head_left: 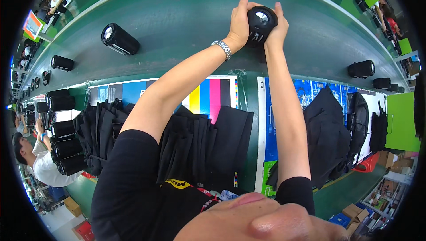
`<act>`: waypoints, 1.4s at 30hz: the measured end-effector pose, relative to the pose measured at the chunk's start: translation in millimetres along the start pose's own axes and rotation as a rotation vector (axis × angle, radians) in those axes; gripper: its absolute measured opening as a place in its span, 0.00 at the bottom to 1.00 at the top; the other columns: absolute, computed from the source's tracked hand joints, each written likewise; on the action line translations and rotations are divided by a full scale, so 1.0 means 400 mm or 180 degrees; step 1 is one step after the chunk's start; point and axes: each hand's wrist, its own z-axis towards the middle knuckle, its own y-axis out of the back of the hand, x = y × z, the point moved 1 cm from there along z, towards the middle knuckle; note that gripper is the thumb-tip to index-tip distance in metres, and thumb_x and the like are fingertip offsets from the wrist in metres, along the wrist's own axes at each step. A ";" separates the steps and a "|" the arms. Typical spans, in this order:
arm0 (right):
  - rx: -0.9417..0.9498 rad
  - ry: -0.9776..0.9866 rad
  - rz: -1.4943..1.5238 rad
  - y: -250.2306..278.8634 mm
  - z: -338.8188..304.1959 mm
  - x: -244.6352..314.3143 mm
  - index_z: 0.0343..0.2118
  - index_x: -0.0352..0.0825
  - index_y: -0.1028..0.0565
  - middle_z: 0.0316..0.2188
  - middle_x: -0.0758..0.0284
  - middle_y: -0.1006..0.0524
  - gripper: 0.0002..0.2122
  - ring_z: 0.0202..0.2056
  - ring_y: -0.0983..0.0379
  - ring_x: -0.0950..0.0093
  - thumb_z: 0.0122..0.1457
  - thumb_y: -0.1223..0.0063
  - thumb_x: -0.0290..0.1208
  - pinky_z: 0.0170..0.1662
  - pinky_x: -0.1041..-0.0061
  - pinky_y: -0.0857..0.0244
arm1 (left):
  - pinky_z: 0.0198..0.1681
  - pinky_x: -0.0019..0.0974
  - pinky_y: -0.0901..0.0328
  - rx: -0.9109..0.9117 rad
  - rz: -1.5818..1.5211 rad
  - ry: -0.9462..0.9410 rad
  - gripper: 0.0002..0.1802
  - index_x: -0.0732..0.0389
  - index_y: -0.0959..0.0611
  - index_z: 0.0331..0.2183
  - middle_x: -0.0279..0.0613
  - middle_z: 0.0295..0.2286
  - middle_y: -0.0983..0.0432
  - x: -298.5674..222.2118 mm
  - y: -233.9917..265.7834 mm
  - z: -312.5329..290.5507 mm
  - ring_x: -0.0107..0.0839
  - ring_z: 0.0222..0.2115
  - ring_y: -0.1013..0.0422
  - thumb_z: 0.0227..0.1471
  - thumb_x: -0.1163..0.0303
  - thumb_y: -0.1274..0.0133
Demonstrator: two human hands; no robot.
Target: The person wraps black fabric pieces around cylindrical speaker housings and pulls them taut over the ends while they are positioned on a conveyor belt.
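Observation:
Both my arms are stretched far forward over a green conveyor belt (pixel 186 27). Between my hands is a black cylindrical speaker (pixel 257 34), its shiny round end facing up toward me. My left hand (pixel 239 22), with a metal watch on the wrist, grips its left side, thumb pointing up. Against the right side presses my right hand (pixel 278 27), partly hidden behind the speaker. Whether the speaker rests on the belt or hangs just above it, I cannot tell.
Another black speaker (pixel 120 39) lies on the belt to the left, with more farther along both ways. Black cloth pouches (pixel 191 139) cover printed sheets before me; a black cloth pile (pixel 326 139) lies right. Several speakers (pixel 66 130) stand left, beside a seated co-worker (pixel 44 161).

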 end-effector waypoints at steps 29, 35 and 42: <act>-0.0350 -0.0326 0.0637 0.204 -0.043 0.382 0.31 0.27 0.29 0.27 0.63 0.27 0.19 0.26 0.32 0.77 0.54 0.41 0.42 0.27 0.78 0.37 | 0.53 0.32 0.43 0.0697 0.1061 0.0543 0.30 0.68 0.28 0.47 0.46 0.42 0.24 -0.226 0.127 -0.072 0.31 0.47 0.32 0.61 0.48 0.62; 0.1675 -0.1184 0.1279 -0.067 -0.344 0.402 0.43 0.23 0.30 0.38 0.58 0.26 0.16 0.38 0.27 0.70 0.48 0.47 0.17 0.43 0.73 0.33 | 0.42 0.27 0.35 0.1304 0.1256 0.0071 0.23 0.67 0.24 0.46 0.38 0.35 0.24 -0.409 0.186 -0.295 0.22 0.37 0.30 0.53 0.61 0.43; 0.2253 -0.1147 0.0864 -0.238 -0.607 0.310 0.43 0.27 0.28 0.40 0.62 0.24 0.13 0.44 0.27 0.70 0.53 0.47 0.19 0.50 0.72 0.36 | 0.27 0.19 0.42 0.0179 0.0513 0.0322 0.13 0.65 0.19 0.33 0.24 0.24 0.28 -0.473 0.322 -0.447 0.11 0.26 0.36 0.58 0.63 0.50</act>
